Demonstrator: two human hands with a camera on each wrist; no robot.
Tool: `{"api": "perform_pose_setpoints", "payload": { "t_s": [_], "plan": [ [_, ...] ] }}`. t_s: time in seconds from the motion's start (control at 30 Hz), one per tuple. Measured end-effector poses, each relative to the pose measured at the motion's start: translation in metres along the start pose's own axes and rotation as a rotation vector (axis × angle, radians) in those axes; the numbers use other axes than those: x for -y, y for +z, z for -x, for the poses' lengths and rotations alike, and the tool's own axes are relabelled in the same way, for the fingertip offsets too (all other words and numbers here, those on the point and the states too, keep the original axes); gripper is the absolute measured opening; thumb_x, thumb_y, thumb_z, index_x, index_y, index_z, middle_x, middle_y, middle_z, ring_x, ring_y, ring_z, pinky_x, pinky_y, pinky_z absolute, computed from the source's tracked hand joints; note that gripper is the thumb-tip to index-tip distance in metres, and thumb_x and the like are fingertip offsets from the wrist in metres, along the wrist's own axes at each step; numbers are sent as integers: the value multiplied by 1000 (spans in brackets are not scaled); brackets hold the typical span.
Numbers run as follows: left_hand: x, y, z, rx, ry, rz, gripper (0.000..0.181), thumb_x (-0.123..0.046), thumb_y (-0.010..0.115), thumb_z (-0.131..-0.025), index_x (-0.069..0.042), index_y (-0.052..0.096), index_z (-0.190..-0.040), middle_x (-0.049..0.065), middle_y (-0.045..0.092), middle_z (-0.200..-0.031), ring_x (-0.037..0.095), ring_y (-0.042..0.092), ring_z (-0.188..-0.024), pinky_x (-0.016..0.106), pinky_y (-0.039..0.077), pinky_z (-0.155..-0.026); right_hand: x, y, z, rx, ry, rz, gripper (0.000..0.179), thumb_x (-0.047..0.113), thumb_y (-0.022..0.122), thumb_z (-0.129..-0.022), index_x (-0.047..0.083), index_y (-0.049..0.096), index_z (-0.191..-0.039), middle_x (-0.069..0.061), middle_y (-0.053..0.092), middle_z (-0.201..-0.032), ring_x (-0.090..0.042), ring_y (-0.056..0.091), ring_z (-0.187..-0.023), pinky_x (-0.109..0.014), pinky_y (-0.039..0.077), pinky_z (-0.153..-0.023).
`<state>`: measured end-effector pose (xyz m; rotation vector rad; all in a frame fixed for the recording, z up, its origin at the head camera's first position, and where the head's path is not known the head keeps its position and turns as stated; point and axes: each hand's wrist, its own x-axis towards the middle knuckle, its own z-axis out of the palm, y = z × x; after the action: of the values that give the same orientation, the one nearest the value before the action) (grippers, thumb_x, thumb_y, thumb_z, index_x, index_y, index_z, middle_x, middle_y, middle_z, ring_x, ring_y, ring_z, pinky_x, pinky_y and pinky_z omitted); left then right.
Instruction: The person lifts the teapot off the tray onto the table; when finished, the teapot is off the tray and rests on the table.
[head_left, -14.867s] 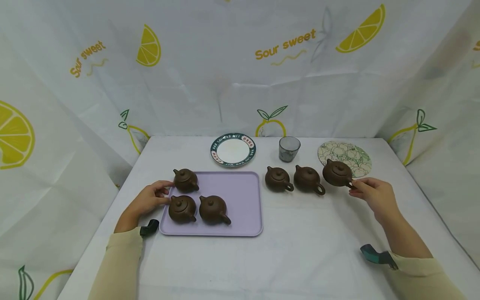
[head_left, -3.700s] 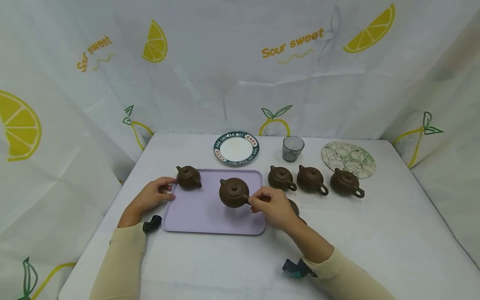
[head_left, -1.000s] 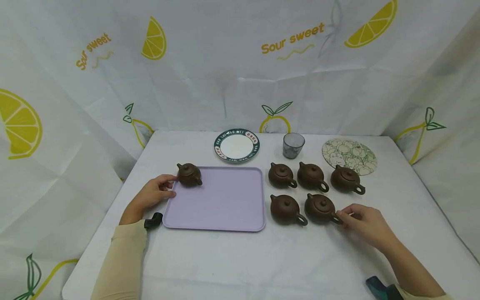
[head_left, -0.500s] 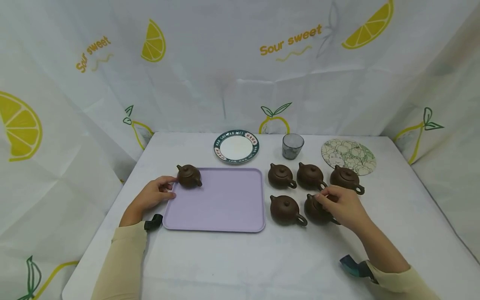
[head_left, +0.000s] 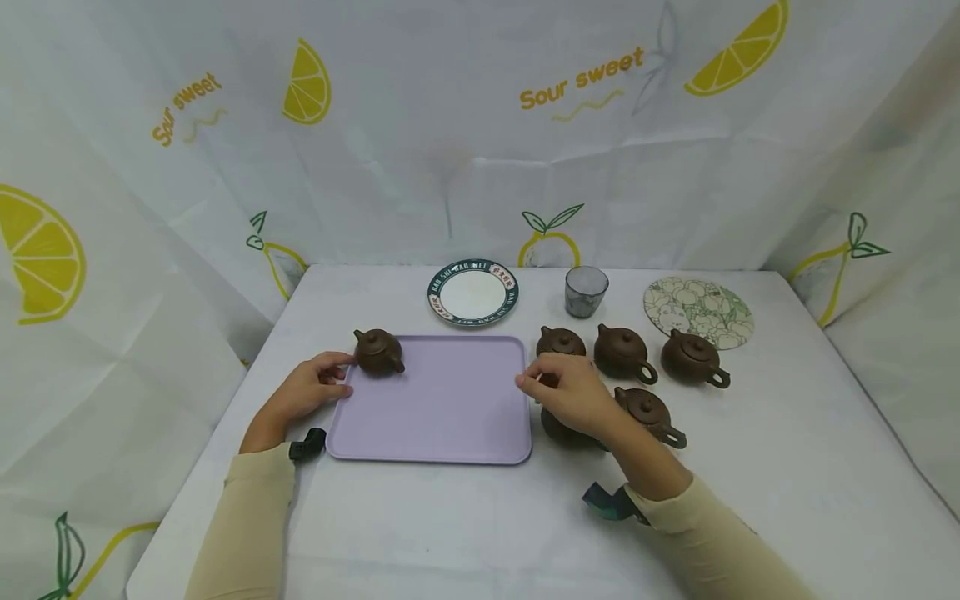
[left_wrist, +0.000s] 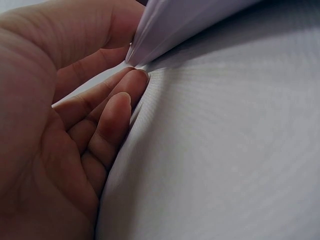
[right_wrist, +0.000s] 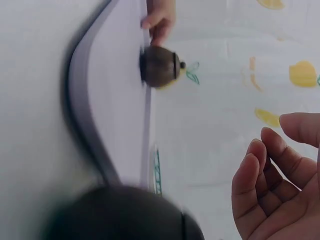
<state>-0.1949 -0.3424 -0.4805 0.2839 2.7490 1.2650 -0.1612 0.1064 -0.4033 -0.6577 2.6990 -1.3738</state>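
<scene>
On the back left corner of the lilac tray (head_left: 438, 400) stands a brown teapot (head_left: 377, 352), its handle toward the right. My left hand (head_left: 307, 387) touches the tray's left rim beside it, thumb and forefinger apart. My right hand (head_left: 577, 396), fingers loosely bent and holding nothing, hovers near the tray's right edge. It partly hides a front teapot (head_left: 566, 429) and the lower part of a back teapot (head_left: 561, 340). In the right wrist view, a dark teapot (right_wrist: 125, 215) looms close below the right hand (right_wrist: 277, 192).
More teapots stand on the white table right of the tray: a middle one (head_left: 621, 352) and a right one (head_left: 692, 357) behind, another (head_left: 648, 412) in front. Farther back are a green-rimmed plate (head_left: 472, 293), a grey glass (head_left: 585, 292) and a round patterned mat (head_left: 701, 312).
Over the last second my right hand left the front right teapot's handle and moved left to the tray. Earlier, the tray held three teapots; two went to the table. My left hand stayed put.
</scene>
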Motion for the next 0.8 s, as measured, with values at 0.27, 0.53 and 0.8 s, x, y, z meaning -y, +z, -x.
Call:
{"api": "perform_pose_setpoints", "payload": {
  "t_s": [0.27, 0.53, 0.8],
  "plan": [
    [5, 0, -1, 0, 15, 9, 54, -13, 79, -80, -2, 60, -129, 11, 63, -101, 21, 56, -87, 28, 44, -76, 18, 58, -49, 176, -10, -76, 24, 31, 65, -93, 9, 71, -85, 0, 64, -72, -13, 59, -61, -31, 46, -55],
    [6, 3, -1, -4, 14, 10, 53, -10, 79, -79, -2, 61, -128, 9, 63, -100, 21, 56, -87, 28, 45, -76, 25, 94, -74, 236, 37, -95, 18, 34, 65, -92, 17, 68, -87, -5, 69, -82, -12, 62, -65, -30, 48, -58],
    [6, 2, -2, -7, 28, 14, 53, -10, 79, -79, -1, 61, -127, 11, 63, -101, 23, 57, -88, 29, 45, -76, 27, 121, -93, 226, 86, -118, 22, 32, 67, -92, 13, 66, -102, 5, 63, -88, -12, 64, -67, -29, 50, -57]
  ]
}}
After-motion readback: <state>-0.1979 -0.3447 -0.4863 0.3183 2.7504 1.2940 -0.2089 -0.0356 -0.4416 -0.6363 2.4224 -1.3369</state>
